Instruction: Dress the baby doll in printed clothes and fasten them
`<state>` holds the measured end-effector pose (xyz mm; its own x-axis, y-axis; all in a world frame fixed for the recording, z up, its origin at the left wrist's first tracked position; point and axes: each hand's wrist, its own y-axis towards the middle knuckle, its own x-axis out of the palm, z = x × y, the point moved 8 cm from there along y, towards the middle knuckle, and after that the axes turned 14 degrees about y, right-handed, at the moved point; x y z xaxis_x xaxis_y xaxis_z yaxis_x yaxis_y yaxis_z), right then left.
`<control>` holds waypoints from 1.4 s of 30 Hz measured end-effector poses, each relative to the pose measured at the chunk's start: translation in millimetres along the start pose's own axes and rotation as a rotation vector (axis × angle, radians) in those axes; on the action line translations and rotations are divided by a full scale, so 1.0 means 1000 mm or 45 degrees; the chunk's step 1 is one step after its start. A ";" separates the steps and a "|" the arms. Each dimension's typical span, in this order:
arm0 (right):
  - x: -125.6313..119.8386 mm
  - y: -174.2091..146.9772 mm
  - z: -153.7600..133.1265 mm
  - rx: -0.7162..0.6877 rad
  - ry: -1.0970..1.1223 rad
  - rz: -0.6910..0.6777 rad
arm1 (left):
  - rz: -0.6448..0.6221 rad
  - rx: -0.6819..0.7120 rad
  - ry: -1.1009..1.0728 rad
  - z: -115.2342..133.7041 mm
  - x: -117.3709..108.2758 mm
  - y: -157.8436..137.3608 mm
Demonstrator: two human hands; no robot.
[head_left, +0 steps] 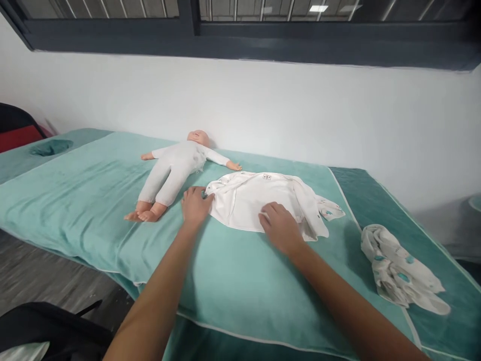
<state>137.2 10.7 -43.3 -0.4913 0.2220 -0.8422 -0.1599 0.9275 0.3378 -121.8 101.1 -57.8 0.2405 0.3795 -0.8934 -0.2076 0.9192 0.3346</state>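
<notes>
A small white baby top (259,200) lies spread flat on the green-covered bed, its inside and neck label facing up. One sleeve with a patterned cuff (330,208) sticks out to the right. My left hand (195,205) rests at the top's left edge, thumb apart from the fingers and touching the cloth. Over the lower middle of the top lies my right hand (281,228), its fingers loosely stretched on the fabric. Beyond my left hand, a baby doll (175,165) in a white bodysuit is on its back, arms spread.
A bundled white patterned cloth (402,271) sits on the bed's right part. The bed cover (93,200) runs along a white wall (263,105) under a dark window frame (240,42). A black chair or bag (52,328) stands at the lower left.
</notes>
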 end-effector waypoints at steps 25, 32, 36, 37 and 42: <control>0.037 0.013 -0.028 -0.143 0.462 -0.621 | 0.026 0.477 0.162 0.039 0.004 0.021; -0.088 0.017 0.101 0.352 0.499 0.098 | 0.005 0.267 0.299 0.031 0.004 0.020; -0.099 -0.004 0.190 0.588 -0.052 0.149 | -0.010 0.235 0.324 0.028 0.004 0.019; -0.095 -0.009 0.201 0.586 -0.050 0.144 | -0.019 0.232 0.324 0.028 0.004 0.020; -0.104 -0.022 0.214 0.516 -0.021 0.446 | -0.038 0.204 0.301 0.027 0.005 0.021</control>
<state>375.1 31.8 -53.4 -0.4415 0.5407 -0.7160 0.3563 0.8381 0.4132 -99.1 125.7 -47.3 0.0128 0.3346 -0.9423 -0.0467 0.9415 0.3337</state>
